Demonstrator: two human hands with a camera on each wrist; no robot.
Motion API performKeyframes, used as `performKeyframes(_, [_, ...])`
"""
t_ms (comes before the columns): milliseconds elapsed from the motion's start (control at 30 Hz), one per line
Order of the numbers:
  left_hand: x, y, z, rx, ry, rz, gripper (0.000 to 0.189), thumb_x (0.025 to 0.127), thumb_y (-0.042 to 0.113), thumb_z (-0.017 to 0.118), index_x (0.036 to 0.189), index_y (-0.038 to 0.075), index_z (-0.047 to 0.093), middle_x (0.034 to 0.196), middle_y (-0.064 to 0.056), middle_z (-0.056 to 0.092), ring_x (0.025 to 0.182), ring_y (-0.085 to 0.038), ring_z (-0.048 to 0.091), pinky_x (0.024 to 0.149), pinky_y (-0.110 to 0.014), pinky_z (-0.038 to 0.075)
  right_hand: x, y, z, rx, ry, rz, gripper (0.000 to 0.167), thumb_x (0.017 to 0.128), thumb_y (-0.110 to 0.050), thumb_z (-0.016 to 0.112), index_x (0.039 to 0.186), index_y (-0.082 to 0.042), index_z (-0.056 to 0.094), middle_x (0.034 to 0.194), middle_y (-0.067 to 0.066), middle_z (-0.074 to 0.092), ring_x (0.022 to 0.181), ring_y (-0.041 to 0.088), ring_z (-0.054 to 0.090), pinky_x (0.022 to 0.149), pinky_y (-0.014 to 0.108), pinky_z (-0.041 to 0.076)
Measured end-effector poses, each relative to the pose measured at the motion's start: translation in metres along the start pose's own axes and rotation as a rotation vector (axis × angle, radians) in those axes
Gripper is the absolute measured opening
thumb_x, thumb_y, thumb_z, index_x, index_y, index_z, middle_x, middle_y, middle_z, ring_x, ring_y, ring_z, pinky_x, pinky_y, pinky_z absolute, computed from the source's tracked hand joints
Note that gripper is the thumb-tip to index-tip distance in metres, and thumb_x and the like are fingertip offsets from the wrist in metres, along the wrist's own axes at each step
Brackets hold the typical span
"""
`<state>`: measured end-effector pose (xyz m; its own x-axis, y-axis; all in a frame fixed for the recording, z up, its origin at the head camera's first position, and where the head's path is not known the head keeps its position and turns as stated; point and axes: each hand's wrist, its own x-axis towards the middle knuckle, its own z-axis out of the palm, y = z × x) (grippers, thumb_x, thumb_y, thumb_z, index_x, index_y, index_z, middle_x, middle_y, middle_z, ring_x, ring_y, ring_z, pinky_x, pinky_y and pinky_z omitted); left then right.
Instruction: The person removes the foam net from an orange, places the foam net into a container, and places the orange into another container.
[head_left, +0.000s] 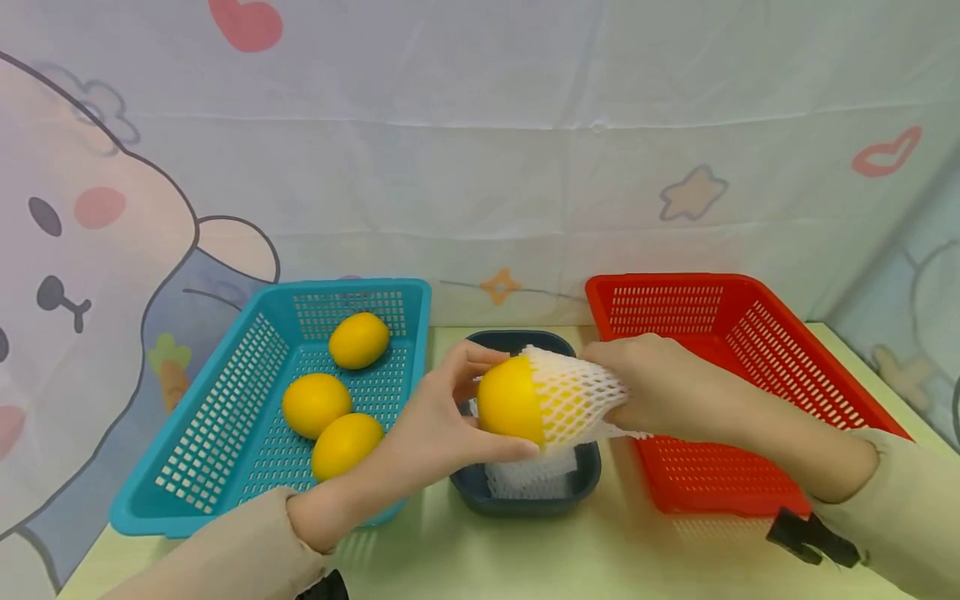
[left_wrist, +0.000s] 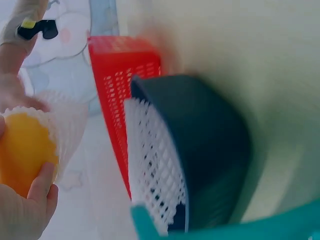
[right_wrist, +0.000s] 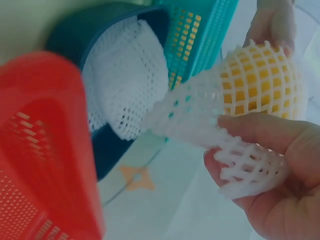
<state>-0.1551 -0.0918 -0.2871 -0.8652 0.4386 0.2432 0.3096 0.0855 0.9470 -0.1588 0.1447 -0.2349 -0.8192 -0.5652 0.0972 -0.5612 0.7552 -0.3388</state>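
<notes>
Over the dark bin, my left hand (head_left: 431, 421) grips a smooth yellow oval fruit (head_left: 507, 402), its thumb along the lower side. A white foam net sleeve (head_left: 573, 396) covers the fruit's right half, and the left half is bare. My right hand (head_left: 656, 383) holds the sleeve's loose right end. In the right wrist view the thumb and fingers of the right hand (right_wrist: 300, 155) pinch the mesh, which bunches and hangs past the fruit. More white foam nets (head_left: 532, 479) lie in the dark blue-grey bin (head_left: 525, 506) below.
At the left stands a blue basket (head_left: 202, 408) with several yellow fruits (head_left: 317, 406) inside. A red basket (head_left: 720, 487) stands at the right, partly behind my right forearm. A patterned cloth (head_left: 480, 183) hangs behind the pale table (head_left: 480, 558).
</notes>
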Motion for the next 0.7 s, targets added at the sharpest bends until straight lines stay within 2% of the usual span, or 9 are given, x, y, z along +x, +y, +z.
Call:
performKeyframes(67, [0.0, 0.003, -0.006, 0.004, 0.018, 0.002, 0.068, 0.068, 0.006, 0.083, 0.123, 0.015, 0.044, 0.127, -0.005, 0.049, 0.105, -0.025, 0.055, 0.078, -0.035, 0.054, -0.001, 0.007, -0.002, 0.009, -0.012, 0.027, 0.033, 0.07, -0.01, 0.081, 0.097, -0.016, 0.062, 0.086, -0.008, 0.062, 0.079, 0.014, 0.057, 0.067, 0.031, 0.054])
performKeyframes(167, [-0.001, 0.007, -0.017, 0.036, 0.068, 0.003, 0.068, 0.068, 0.007, 0.083, 0.123, 0.015, 0.043, 0.126, -0.004, 0.049, 0.106, -0.023, 0.055, 0.079, -0.036, 0.053, 0.0, 0.013, -0.004, 0.025, -0.043, 0.07, 0.038, 0.07, -0.008, 0.081, 0.102, -0.015, 0.063, 0.092, -0.004, 0.064, 0.083, 0.017, 0.059, 0.067, 0.036, 0.055])
performKeyframes(333, [-0.002, 0.013, -0.033, 0.118, 0.142, -0.022, 0.068, 0.068, 0.014, 0.084, 0.123, 0.017, 0.043, 0.126, -0.002, 0.049, 0.106, -0.022, 0.055, 0.077, -0.036, 0.054, 0.003, 0.023, -0.006, 0.065, -0.062, 0.084, 0.042, 0.072, -0.008, 0.08, 0.109, -0.012, 0.063, 0.099, 0.0, 0.065, 0.085, 0.019, 0.06, 0.069, 0.038, 0.055])
performKeyframes(433, [-0.003, 0.013, -0.041, 0.137, 0.173, -0.046, 0.07, 0.068, 0.015, 0.084, 0.124, 0.017, 0.042, 0.127, -0.002, 0.048, 0.107, -0.022, 0.055, 0.078, -0.037, 0.053, 0.006, 0.029, -0.007, 0.109, -0.083, 0.097, 0.042, 0.073, -0.008, 0.078, 0.112, -0.01, 0.063, 0.101, 0.003, 0.065, 0.086, 0.02, 0.061, 0.069, 0.037, 0.055])
performKeyframes(567, [-0.004, 0.012, -0.053, 0.156, 0.203, -0.064, 0.071, 0.07, 0.016, 0.083, 0.126, 0.016, 0.04, 0.128, -0.003, 0.049, 0.11, -0.021, 0.054, 0.079, -0.038, 0.053, 0.009, 0.035, -0.006, 0.209, -0.115, 0.126, 0.043, 0.075, -0.007, 0.075, 0.115, -0.007, 0.061, 0.102, 0.005, 0.065, 0.085, 0.02, 0.061, 0.071, 0.036, 0.055])
performKeyframes(700, [-0.003, 0.011, -0.065, 0.208, 0.248, -0.066, 0.071, 0.071, 0.018, 0.082, 0.128, 0.014, 0.039, 0.127, -0.004, 0.05, 0.111, -0.021, 0.054, 0.082, -0.038, 0.052, 0.013, 0.043, -0.002, 0.372, -0.146, 0.184, 0.048, 0.075, -0.008, 0.075, 0.119, -0.005, 0.057, 0.103, 0.007, 0.064, 0.088, 0.022, 0.061, 0.073, 0.036, 0.055])
